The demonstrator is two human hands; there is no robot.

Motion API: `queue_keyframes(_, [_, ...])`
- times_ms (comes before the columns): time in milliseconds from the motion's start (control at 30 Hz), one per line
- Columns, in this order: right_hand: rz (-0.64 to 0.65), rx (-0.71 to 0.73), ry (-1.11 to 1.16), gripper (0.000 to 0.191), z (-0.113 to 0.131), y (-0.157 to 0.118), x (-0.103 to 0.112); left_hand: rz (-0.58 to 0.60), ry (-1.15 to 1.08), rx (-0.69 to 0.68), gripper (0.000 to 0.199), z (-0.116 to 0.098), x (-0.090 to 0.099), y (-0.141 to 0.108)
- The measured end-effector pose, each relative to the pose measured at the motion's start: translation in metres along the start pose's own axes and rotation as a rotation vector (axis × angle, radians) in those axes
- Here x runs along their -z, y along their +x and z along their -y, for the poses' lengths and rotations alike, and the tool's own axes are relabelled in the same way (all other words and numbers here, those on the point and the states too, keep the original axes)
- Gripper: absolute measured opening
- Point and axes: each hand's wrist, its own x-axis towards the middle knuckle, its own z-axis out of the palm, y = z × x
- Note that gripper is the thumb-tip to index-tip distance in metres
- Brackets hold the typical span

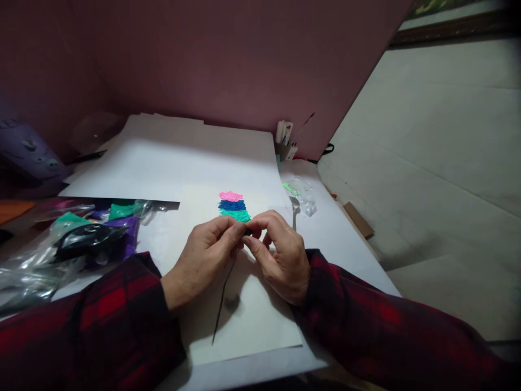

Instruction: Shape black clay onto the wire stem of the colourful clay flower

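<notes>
My left hand (205, 255) and my right hand (280, 252) meet fingertip to fingertip over a sheet of paper (268, 320). Both pinch a small lump of what looks like black modelling clay (247, 231), mostly covered by the fingers. A thin black strand (222, 304) runs down below my left fingers toward the front of the sheet; whether it joins the lump is hidden. Just beyond my fingertips, textured bands of pink clay (231, 196), dark blue clay (232, 205) and teal clay (235, 215) are stacked on the paper.
A fork (295, 209) lies right of the bands, near a crumpled clear wrapper (308, 201). Plastic bags of coloured clay (91, 239) crowd the left side. Large white sheets (195, 155) lie at the back, before a pink wall (211, 65). A pen holder (286, 146) stands at back right.
</notes>
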Motion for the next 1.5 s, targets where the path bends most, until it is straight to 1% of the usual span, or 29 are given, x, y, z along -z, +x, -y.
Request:
queue_keyframes(100, [-0.014, -0.083, 0.007, 0.003, 0.000, 0.001, 0.000, -0.022, 0.020, 0.014, 0.035, 0.002, -0.001, 0.001])
queue_keyframes(200, [-0.055, -0.167, 0.033, 0.005, -0.001, 0.001, -0.001, -0.060, 0.002, 0.022, 0.036, 0.001, -0.002, 0.002])
queue_keyframes(333, [-0.114, -0.287, 0.160, 0.010, -0.008, 0.000, -0.003, -0.135, -0.034, 0.061, 0.038, -0.002, -0.002, 0.002])
queue_keyframes(433, [-0.154, -0.333, 0.252, 0.012, -0.014, -0.001, -0.005, -0.165, -0.057, 0.082, 0.037, -0.002, -0.001, 0.002])
queue_keyframes(533, [-0.168, -0.362, 0.315, 0.012, -0.018, -0.002, -0.006, -0.198, -0.120, 0.119, 0.036, -0.002, 0.000, 0.002])
queue_keyframes(600, [-0.161, -0.388, 0.363, 0.012, -0.019, -0.001, -0.007, -0.193, -0.182, 0.131, 0.031, -0.001, -0.001, 0.002])
queue_keyframes(667, [-0.153, -0.412, 0.407, 0.012, -0.019, 0.000, -0.007, -0.164, -0.216, 0.115, 0.020, -0.002, -0.002, 0.001])
queue_keyframes(700, [-0.150, -0.417, 0.422, 0.013, -0.019, 0.000, -0.007, -0.146, -0.219, 0.097, 0.016, -0.002, -0.002, 0.001])
queue_keyframes(800, [-0.132, -0.392, 0.452, 0.015, -0.015, 0.002, -0.005, -0.103, -0.205, 0.048, 0.012, -0.001, -0.003, 0.001])
queue_keyframes(900, [-0.063, -0.364, 0.462, 0.018, -0.010, 0.003, -0.003, -0.095, -0.198, 0.019, 0.010, 0.000, -0.003, 0.001])
queue_keyframes(967, [-0.025, -0.366, 0.457, 0.020, -0.009, 0.003, -0.002, -0.102, -0.210, 0.032, 0.009, 0.000, -0.003, 0.001])
queue_keyframes(1033, [-0.031, -0.357, 0.446, 0.020, -0.008, 0.002, -0.002, -0.096, -0.224, 0.069, 0.009, 0.000, -0.003, 0.000])
queue_keyframes(1133, [-0.049, -0.309, 0.410, 0.015, -0.009, 0.000, -0.002, -0.077, -0.270, 0.131, 0.014, 0.000, -0.004, 0.000])
queue_keyframes(1233, [-0.035, -0.269, 0.399, 0.013, -0.010, -0.001, -0.001, -0.100, -0.319, 0.125, 0.019, 0.002, -0.004, 0.001])
queue_keyframes(1300, [-0.022, -0.261, 0.423, 0.012, -0.010, -0.001, 0.000, -0.090, -0.295, 0.080, 0.017, 0.004, -0.003, 0.002])
queue_keyframes(1400, [0.005, -0.260, 0.457, 0.012, -0.009, -0.001, 0.000, -0.045, -0.206, 0.029, 0.010, 0.004, -0.001, 0.002])
queue_keyframes(1433, [0.009, -0.262, 0.458, 0.012, -0.009, -0.001, 0.001, -0.039, -0.177, 0.030, 0.007, 0.004, 0.000, 0.002])
queue_keyframes(1500, [0.012, -0.289, 0.458, 0.010, -0.008, 0.000, 0.000, -0.034, -0.133, 0.057, 0.009, 0.004, 0.000, 0.001])
